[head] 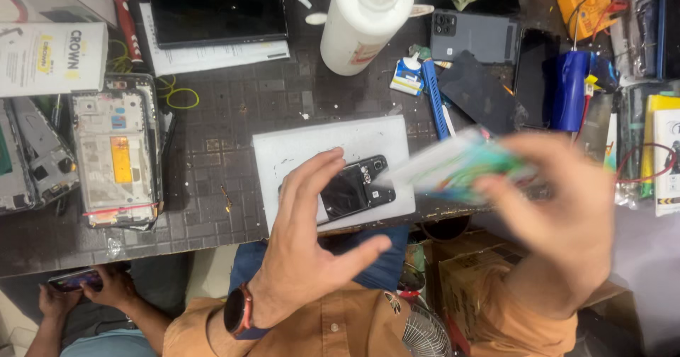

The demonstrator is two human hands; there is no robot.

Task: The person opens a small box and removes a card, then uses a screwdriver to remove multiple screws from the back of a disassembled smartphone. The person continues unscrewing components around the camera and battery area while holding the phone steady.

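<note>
Phone part: a black phone back piece (356, 188) with its camera cutout at the upper right lies tilted on the white pad (297, 148), near the front edge of the bench.
Left hand: my left hand (312, 240) hovers just over the black piece, fingers spread apart and bent, gripping nothing; I cannot tell whether a fingertip touches it. A dark watch with a red rim (237, 313) sits on that wrist.
Right hand: my right hand (559, 215) is blurred; its fingers are pinched on a flat white and green packet (460, 167), held in the air to the right of the pad.
Bench: a dark gridded mat (219, 130) covers the top.
Behind the pad: a white squeeze bottle (365, 20), a grey phone back (474, 37) and a blue cylinder (570, 91).
Left side: an opened phone frame (117, 151) and a dark tablet (218, 11) on white paper.
Other person: another person's hands (92, 286) hold a phone below the bench edge.
</note>
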